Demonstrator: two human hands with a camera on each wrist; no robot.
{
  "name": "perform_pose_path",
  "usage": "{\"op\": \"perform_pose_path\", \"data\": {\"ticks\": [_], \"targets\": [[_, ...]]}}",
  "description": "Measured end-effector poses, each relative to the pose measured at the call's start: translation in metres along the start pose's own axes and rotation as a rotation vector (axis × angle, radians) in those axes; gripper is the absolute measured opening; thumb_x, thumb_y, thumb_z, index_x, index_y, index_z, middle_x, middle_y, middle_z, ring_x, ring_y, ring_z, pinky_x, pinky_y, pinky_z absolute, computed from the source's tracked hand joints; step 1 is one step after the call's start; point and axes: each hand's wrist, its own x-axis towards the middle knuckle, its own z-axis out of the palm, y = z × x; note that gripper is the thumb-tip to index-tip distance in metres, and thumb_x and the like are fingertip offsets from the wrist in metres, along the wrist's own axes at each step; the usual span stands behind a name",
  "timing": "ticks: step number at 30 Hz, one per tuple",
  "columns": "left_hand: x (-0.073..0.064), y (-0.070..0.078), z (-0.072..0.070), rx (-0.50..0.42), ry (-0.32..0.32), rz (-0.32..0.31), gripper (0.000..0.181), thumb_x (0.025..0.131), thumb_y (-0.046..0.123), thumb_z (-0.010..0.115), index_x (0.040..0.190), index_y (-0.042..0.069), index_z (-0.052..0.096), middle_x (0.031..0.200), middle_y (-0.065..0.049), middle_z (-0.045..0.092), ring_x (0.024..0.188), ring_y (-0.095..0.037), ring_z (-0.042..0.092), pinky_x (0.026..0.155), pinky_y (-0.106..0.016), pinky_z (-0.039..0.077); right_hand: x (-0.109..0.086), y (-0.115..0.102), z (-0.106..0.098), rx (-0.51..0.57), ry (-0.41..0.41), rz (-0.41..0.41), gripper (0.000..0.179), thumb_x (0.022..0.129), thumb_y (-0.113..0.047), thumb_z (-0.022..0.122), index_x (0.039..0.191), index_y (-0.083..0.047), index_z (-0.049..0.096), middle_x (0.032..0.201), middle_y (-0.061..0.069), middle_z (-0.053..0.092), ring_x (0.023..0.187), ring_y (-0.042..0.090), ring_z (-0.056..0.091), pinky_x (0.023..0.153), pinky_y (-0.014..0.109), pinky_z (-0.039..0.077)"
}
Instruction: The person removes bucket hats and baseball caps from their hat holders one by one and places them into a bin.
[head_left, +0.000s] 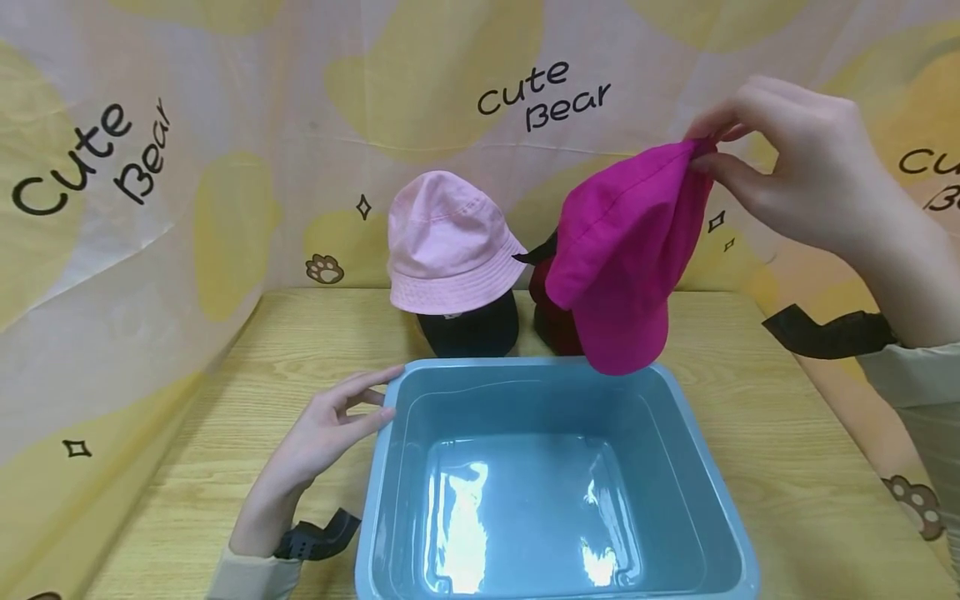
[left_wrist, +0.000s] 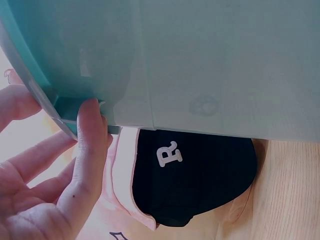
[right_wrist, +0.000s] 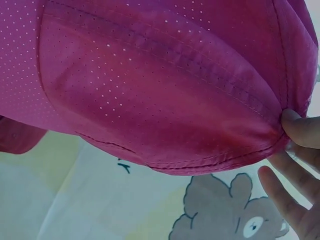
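My right hand [head_left: 795, 162] pinches a magenta baseball cap [head_left: 637, 242] at its crown, between thumb and fingers. The cap hangs brim down over the far right rim of a light blue basin [head_left: 693, 433]. In the right wrist view the cap [right_wrist: 165, 100] shows stitched seams and small perforations, with the thumb [right_wrist: 302, 130] pressed on its gathered top. At the basin's far left corner, my left hand [head_left: 330, 437] holds the rim with thumb and fingers. The left wrist view shows that thumb [left_wrist: 89, 145] against the rim corner.
Behind the basin, a pale pink bucket hat [head_left: 450, 242] sits over a black cap [head_left: 472, 329] with a white letter. A dark red cap [head_left: 551, 321] is partly hidden behind the magenta one. A patterned cloth [head_left: 420, 83] hangs around the wooden table [head_left: 322, 333].
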Motion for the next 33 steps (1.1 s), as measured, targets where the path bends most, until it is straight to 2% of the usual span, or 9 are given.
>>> {"op": "perform_pose_path", "data": {"ticks": [6, 11, 21, 24, 26, 27, 29, 31, 33], "targets": [[0.001, 0.0, 0.0, -0.002, -0.001, -0.002, 0.047, 0.093, 0.017, 0.063, 0.138, 0.014, 0.052, 0.13, -0.012, 0.057, 0.102, -0.006, 0.06, 0.08, -0.028, 0.054, -0.003, -0.006, -0.006, 0.009, -0.037, -0.072, 0.021, 0.078, 0.01, 0.069, 0.098, 0.007, 0.065, 0.091, 0.016, 0.065, 0.098, -0.019, 0.041, 0.089, 0.004, 0.034], [0.002, 0.0, 0.0, -0.01, 0.008, -0.007, 0.047, 0.093, 0.017, 0.063, 0.138, 0.013, 0.052, 0.13, -0.012, 0.057, 0.102, -0.007, 0.06, 0.081, -0.029, 0.053, -0.007, -0.009, -0.008, 0.048, -0.048, -0.149, 0.015, 0.084, 0.002, 0.066, 0.098, 0.006, 0.066, 0.09, 0.014, 0.064, 0.104, -0.022, 0.043, 0.092, 0.004, 0.036], [0.003, 0.001, 0.004, -0.046, 0.061, -0.041, 0.047, 0.091, 0.015, 0.065, 0.136, 0.01, 0.054, 0.123, -0.015, 0.06, 0.099, -0.008, 0.06, 0.08, -0.029, 0.051, -0.017, -0.019, -0.01, 0.057, -0.064, -0.151, 0.025, 0.076, 0.009, 0.071, 0.1, 0.004, 0.068, 0.093, 0.011, 0.067, 0.103, -0.016, 0.049, 0.093, 0.005, 0.037], [0.003, 0.0, 0.005, -0.068, 0.066, -0.034, 0.047, 0.091, 0.013, 0.065, 0.136, 0.007, 0.053, 0.121, -0.011, 0.061, 0.099, -0.008, 0.06, 0.081, -0.028, 0.051, -0.017, -0.027, -0.01, 0.067, -0.051, -0.147, 0.019, 0.092, -0.013, 0.064, 0.098, 0.004, 0.067, 0.091, 0.011, 0.066, 0.103, -0.018, 0.048, 0.093, 0.004, 0.036], [0.003, -0.001, 0.006, -0.082, 0.07, -0.039, 0.047, 0.091, 0.013, 0.065, 0.136, 0.006, 0.053, 0.119, -0.009, 0.062, 0.098, -0.008, 0.06, 0.081, -0.028, 0.051, -0.025, -0.006, -0.002, 0.082, -0.044, -0.131, 0.018, 0.09, -0.016, 0.066, 0.1, -0.002, 0.07, 0.093, 0.006, 0.068, 0.102, -0.012, 0.053, 0.092, 0.007, 0.038], [0.004, -0.001, 0.006, -0.09, 0.072, -0.043, 0.048, 0.09, 0.013, 0.065, 0.136, 0.005, 0.053, 0.117, -0.006, 0.062, 0.098, -0.008, 0.061, 0.081, -0.028, 0.051, -0.027, -0.003, 0.001, 0.144, -0.028, -0.121, 0.018, 0.091, -0.018, 0.066, 0.099, -0.003, 0.07, 0.093, 0.005, 0.068, 0.101, -0.008, 0.056, 0.092, 0.009, 0.041], [0.004, -0.001, 0.006, -0.105, 0.079, -0.061, 0.049, 0.09, 0.013, 0.066, 0.136, 0.005, 0.053, 0.114, -0.004, 0.064, 0.097, -0.008, 0.061, 0.082, -0.027, 0.05, -0.045, 0.051, 0.018, 0.178, -0.041, -0.112, 0.022, 0.083, -0.014, 0.075, 0.103, -0.008, 0.071, 0.101, 0.003, 0.07, 0.103, 0.001, 0.061, 0.095, 0.015, 0.043], [0.005, 0.0, 0.007, -0.123, 0.087, -0.074, 0.049, 0.09, 0.013, 0.066, 0.136, 0.004, 0.052, 0.111, -0.002, 0.064, 0.096, -0.007, 0.062, 0.083, -0.026, 0.05, -0.063, 0.105, 0.032, 0.173, -0.089, -0.135, 0.045, 0.071, -0.005, 0.083, 0.113, -0.014, 0.07, 0.112, 0.0, 0.07, 0.107, 0.015, 0.064, 0.098, 0.022, 0.045], [0.006, -0.001, 0.007, -0.141, 0.093, -0.075, 0.049, 0.09, 0.013, 0.066, 0.136, 0.004, 0.052, 0.109, 0.001, 0.065, 0.096, -0.007, 0.062, 0.084, -0.025, 0.049, -0.063, 0.103, 0.033, 0.243, -0.078, -0.133, 0.042, 0.072, -0.005, 0.082, 0.112, -0.013, 0.07, 0.111, 0.002, 0.07, 0.107, 0.015, 0.064, 0.098, 0.024, 0.045]]}}
